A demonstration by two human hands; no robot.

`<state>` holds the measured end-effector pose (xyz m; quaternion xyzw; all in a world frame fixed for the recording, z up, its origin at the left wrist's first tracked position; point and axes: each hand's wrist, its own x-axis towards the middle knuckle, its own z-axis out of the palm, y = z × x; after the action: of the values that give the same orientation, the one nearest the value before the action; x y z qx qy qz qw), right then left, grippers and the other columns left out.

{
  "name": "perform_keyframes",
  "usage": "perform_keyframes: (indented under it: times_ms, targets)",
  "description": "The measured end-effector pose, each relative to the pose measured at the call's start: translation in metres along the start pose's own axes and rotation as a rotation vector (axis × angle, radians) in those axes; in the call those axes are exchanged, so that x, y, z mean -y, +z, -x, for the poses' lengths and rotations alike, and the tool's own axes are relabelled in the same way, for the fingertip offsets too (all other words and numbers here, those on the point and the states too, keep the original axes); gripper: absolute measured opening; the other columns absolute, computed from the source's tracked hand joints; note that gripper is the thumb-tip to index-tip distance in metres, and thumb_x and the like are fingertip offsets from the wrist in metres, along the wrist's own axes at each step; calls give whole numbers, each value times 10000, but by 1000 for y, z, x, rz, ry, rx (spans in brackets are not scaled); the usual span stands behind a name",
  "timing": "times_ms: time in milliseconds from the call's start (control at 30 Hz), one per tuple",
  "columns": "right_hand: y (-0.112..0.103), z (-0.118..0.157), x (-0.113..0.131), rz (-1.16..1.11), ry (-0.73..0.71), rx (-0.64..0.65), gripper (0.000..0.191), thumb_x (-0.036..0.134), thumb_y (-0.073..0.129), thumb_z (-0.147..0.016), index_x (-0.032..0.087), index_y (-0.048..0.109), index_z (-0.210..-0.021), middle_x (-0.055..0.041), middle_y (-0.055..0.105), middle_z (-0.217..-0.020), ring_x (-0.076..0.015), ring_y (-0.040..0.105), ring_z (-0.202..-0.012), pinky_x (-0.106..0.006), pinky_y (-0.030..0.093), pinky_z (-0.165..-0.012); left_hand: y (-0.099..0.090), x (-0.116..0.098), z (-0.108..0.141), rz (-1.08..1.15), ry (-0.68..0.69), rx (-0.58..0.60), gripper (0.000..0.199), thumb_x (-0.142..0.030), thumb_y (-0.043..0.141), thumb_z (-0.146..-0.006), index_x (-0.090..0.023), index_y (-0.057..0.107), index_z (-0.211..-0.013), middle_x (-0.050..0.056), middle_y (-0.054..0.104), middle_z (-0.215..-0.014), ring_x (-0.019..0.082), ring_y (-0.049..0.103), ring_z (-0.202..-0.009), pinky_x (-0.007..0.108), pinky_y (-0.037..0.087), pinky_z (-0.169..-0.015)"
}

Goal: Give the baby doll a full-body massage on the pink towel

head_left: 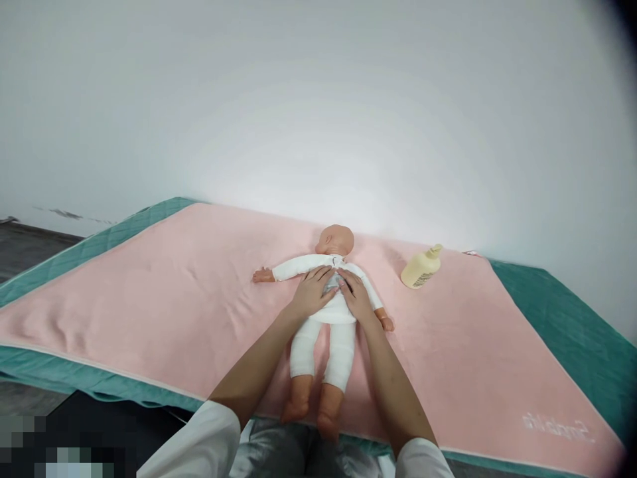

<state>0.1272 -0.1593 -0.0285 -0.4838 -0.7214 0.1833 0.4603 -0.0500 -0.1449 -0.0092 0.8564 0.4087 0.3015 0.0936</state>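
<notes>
A baby doll [334, 315] in a white long-sleeved top and white leggings lies on its back on a pink blanket [448, 372], head away from me and bare feet towards me. Its head is turned to the left. My left hand [314, 292] rests flat on the left side of the doll's chest, fingers stretched out. On the other side of the chest lies my right hand [356, 295], also flat with fingers extended. Between my hands part of a grey print on the top shows. Neither hand grips anything.
A pale yellow pump bottle [421, 268] stands tilted on the blanket, right of the doll. Under the blanket is a green quilted cover [562, 312]. A white wall [318, 119] rises behind the bed. Something black [109, 425] sits at the lower left.
</notes>
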Motion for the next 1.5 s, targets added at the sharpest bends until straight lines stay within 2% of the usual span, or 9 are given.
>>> perform_keyframes:
  times_ms: [100, 200, 333, 433, 533, 700, 1133, 1367, 1500]
  targets:
    - [-5, 10, 6, -38, 19, -49, 385, 383, 437, -955, 242, 576, -1285, -82, 542, -1383, -232, 459, -1310, -471, 336, -1126, -1, 0, 4, 37, 27, -62, 446, -338, 474, -936, -213, 483, -1364, 91, 483, -1436, 255, 389, -1356, 480, 344, -1096]
    - [-11, 22, 17, -42, 14, -155, 339, 352, 432, -957, 245, 620, -1217, -86, 561, -1338, -230, 483, -1272, -463, 363, -1105, -6, -1, 8, 85, 73, -173, 347, -285, 434, -952, -207, 570, -1262, 87, 534, -1378, 235, 442, -1304, 462, 369, -1080]
    - [-19, 32, 26, -38, -13, -266, 293, 321, 416, -955, 236, 691, -1011, -87, 652, -1081, -233, 582, -1079, -438, 453, -984, -17, -7, 14, 123, 124, -291, 287, -250, 393, -960, -202, 662, -1047, 80, 655, -1155, 216, 564, -1084, 439, 454, -964]
    - [-24, 39, 27, -57, -58, -264, 277, 306, 425, -947, 232, 690, -909, -66, 669, -893, -226, 622, -903, -402, 507, -820, -21, -12, 22, 125, 183, -305, 295, -248, 376, -955, -198, 662, -904, 78, 686, -973, 200, 596, -904, 410, 488, -847]
    - [-25, 50, 30, -46, -177, -218, 251, 268, 459, -924, 232, 700, -866, -57, 670, -813, -216, 625, -792, -378, 508, -706, -21, -14, 33, 124, 271, -318, 295, -236, 363, -945, -196, 625, -813, 62, 668, -787, 178, 582, -743, 361, 490, -717]
    - [-18, 65, 38, -23, -320, -137, 232, 225, 501, -882, 237, 732, -862, -53, 657, -755, -199, 609, -702, -363, 493, -631, -16, -14, 46, 90, 422, -241, 351, -224, 340, -940, -206, 548, -657, 31, 582, -582, 149, 500, -548, 307, 432, -557]
    - [-11, 65, 32, 76, -360, 80, 239, 196, 507, -855, 269, 731, -897, -49, 668, -801, -203, 584, -746, -369, 490, -668, -11, -14, 37, 79, 372, -110, 424, -272, 378, -957, -204, 503, -557, 7, 518, -516, 141, 492, -523, 293, 421, -554]
    - [-12, 61, 36, 97, -335, 133, 251, 162, 491, -850, 255, 722, -883, -50, 667, -818, -201, 581, -770, -362, 496, -682, -11, -17, 34, 77, 303, -65, 421, -272, 400, -950, -199, 505, -549, 11, 554, -530, 145, 545, -555, 287, 438, -588]
    - [-10, 61, 36, 65, -337, 107, 241, 166, 489, -856, 249, 715, -865, -49, 669, -811, -197, 579, -759, -359, 492, -680, -10, -16, 35, 98, 293, -80, 404, -251, 422, -942, -195, 487, -547, 5, 555, -529, 139, 537, -547, 280, 426, -580]
